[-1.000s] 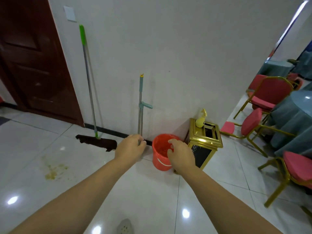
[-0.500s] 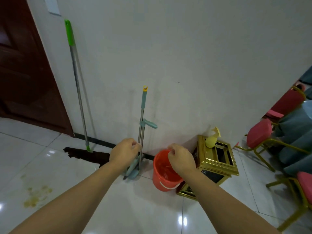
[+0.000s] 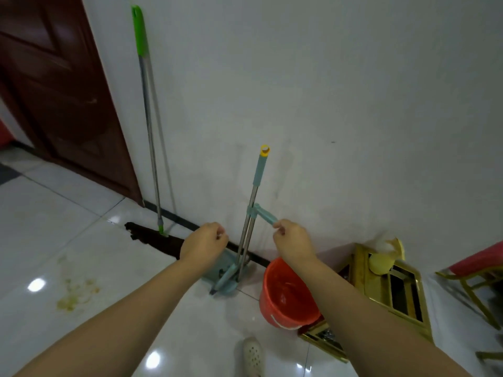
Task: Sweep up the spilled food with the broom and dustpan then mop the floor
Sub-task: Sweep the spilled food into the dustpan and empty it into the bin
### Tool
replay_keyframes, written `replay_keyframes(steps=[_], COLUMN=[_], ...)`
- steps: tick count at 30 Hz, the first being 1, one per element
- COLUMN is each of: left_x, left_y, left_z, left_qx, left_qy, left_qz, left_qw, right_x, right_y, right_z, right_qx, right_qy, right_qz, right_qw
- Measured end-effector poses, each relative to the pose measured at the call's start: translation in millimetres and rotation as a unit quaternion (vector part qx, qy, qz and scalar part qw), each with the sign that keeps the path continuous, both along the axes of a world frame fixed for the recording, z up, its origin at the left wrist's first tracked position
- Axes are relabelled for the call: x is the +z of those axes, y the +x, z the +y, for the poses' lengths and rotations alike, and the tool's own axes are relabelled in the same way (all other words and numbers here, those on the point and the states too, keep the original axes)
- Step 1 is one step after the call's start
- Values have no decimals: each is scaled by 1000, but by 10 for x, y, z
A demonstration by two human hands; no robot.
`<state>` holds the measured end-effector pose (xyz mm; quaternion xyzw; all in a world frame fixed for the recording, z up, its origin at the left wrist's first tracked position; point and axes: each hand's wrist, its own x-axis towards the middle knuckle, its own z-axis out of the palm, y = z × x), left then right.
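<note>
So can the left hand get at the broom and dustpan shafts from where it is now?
Probably yes. The left hand, fingers curled and holding nothing, hangs just left of the paired metal shafts, with nothing between them. The right hand touches only the teal side handle, so the shafts are bare.

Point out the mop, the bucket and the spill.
mop [image 3: 148, 115]: head view, on its metal pole.
bucket [image 3: 285, 308]: head view, on its orange outer wall.
spill [image 3: 77, 293]: head view, on the yellowish stain's middle.
</note>
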<state>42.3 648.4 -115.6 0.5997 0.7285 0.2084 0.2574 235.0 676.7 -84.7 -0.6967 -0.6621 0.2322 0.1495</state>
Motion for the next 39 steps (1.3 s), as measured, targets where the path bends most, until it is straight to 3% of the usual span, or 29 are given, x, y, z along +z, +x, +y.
replay_keyframes(steps=[18,26,39], left_x=[-618,-716,-621], left_y=[435,340,-80], left_z=[1298,1260,826], left_qx=[171,232,285], left_qy=[-92,-117,-160], left_qz=[-53,-56,-103], left_qw=[980,964,940], right_x=[-545,-673,-290], right_y=[-227,-349,-1361], right_z=[2397,2503,1849], right_qx=[100,177,355], right_qy=[-101,-64,4], right_qz=[145,105,83], right_qw=[979,976,931])
